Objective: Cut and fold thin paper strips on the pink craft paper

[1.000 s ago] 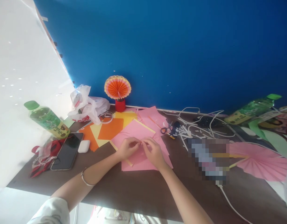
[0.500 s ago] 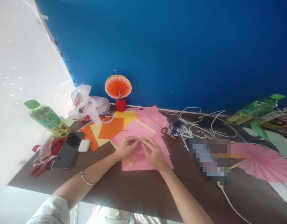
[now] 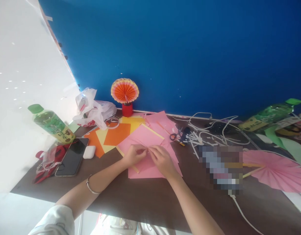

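A pink sheet of paper (image 3: 137, 137) with yellow bands along two edges lies at an angle on more pink paper (image 3: 150, 169). Near its middle, my left hand (image 3: 135, 155) pinches the pink paper between thumb and fingers. My right hand (image 3: 162, 160) does the same just beside it, with the fingertips of both hands almost meeting. The pinched part is small and mostly covered by my fingers. Just right of the paper lie dark-handled scissors (image 3: 176, 134).
Orange paper (image 3: 117, 134), a phone (image 3: 72, 158), a white earbud case (image 3: 89, 152) and a green-capped bottle (image 3: 54, 125) are on the left. A round pleated paper fan (image 3: 125, 91) stands behind. White cables (image 3: 226, 130) and a pink pleated fan (image 3: 275, 169) lie right.
My fingers shift slightly at the pinched spot, and my left fingers curl in more. The whole view moves a little; the objects on the table stay in place.
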### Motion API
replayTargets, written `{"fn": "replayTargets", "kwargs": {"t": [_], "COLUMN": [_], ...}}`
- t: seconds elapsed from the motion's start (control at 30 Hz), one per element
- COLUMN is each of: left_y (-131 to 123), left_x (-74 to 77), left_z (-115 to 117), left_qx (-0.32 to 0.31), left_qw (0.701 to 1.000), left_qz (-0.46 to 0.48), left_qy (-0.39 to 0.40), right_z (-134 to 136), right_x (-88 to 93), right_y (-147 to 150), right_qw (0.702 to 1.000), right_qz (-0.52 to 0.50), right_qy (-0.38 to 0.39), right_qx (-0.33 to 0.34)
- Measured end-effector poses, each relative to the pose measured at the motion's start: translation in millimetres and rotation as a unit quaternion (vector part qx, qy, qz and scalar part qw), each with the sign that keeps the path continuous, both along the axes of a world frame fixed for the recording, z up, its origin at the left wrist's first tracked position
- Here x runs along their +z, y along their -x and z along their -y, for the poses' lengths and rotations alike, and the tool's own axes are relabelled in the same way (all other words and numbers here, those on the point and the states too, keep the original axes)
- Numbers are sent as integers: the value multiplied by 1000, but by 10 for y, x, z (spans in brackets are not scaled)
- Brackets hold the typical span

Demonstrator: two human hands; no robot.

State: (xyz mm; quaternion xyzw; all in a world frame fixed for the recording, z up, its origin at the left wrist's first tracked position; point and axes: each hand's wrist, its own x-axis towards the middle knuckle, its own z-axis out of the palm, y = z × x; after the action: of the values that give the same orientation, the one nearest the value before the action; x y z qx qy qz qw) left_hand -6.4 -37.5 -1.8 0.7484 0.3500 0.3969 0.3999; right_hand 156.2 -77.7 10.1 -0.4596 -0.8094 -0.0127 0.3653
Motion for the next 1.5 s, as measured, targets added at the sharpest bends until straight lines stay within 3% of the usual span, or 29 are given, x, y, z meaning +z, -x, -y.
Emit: {"fn": "replayTargets", "kwargs": {"t": [0.27, 0.57, 0.8, 0.97, 1.07, 1.23, 1.5], "left_y": [13, 2, -4, 45, 99, 169, 227], "left_x": [14, 23, 49, 101, 108, 135, 203], "left_z": [19, 20, 26, 0, -37, -75, -102], "left_qx": [-3, 4, 8, -49, -113, -191, -295], "left_qw": [999, 1000, 1000, 997, 980, 928, 861], "left_qz": [-34, -20, -14, 33, 100, 205, 268], "left_qy": [-20, -17, 1, 49, 126, 246, 316], "right_z": [2, -14, -22, -94, -135, -187, -294], "right_x": [47, 14, 17, -16, -15, -37, -167], "right_y": [15, 66, 31, -74, -146, -276, -623], "right_qw": [997, 994, 984, 979, 975, 968, 951], "right_qz": [74, -103, -152, -169, -184, -190, -150], "right_qy": [-30, 45, 79, 54, 31, 15, -2], "right_qx": [-4, -11, -56, -99, -123, -164, -269]}}
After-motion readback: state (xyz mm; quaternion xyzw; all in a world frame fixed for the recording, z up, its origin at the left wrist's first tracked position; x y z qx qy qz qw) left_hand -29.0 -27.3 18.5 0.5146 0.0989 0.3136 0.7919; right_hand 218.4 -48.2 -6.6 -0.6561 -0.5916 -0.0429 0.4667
